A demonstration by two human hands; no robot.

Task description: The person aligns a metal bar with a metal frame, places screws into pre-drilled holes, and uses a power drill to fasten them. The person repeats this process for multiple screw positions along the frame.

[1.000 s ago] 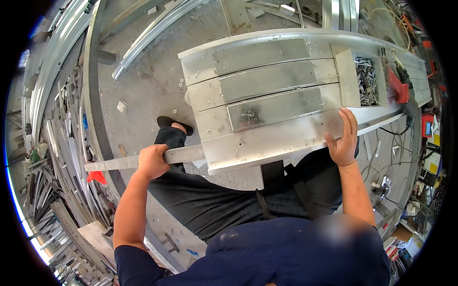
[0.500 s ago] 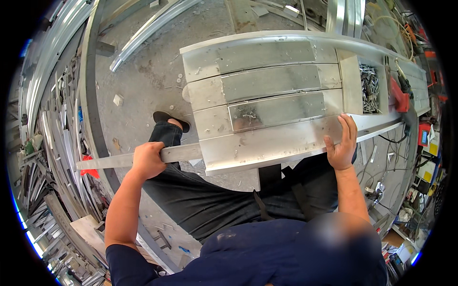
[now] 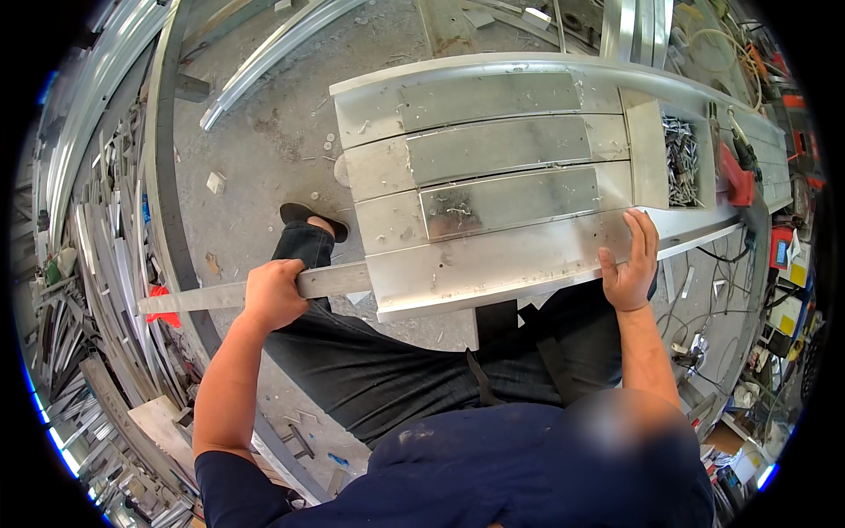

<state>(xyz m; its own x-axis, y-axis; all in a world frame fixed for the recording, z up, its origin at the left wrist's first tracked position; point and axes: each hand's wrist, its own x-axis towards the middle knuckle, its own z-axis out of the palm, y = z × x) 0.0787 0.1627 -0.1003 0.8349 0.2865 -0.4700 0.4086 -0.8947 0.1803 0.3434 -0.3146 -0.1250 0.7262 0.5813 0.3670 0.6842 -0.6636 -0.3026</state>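
My left hand (image 3: 275, 295) is closed round a long, flat metal bar (image 3: 334, 281). Its outer end tapers off to the left, while the inner end meets the left side of a silver metal workbench (image 3: 493, 268); whether it continues underneath is hidden. At the bench's near edge, to the right, my right hand (image 3: 631, 268) lies with fingers stretched out on the metal top, holding nothing. Three shiny rectangular plates, the nearest (image 3: 515, 205) among them, lie on the worktop, with small metal shavings scattered over it.
A box of rivets (image 3: 680, 163) is set in the bench's right part, beside a red-and-black tool (image 3: 738, 176). Long metal profiles (image 3: 106, 255) are heaped at the left. Cables (image 3: 717, 308) and clutter lie on the right. More profiles (image 3: 264, 66) rest on the floor beyond.
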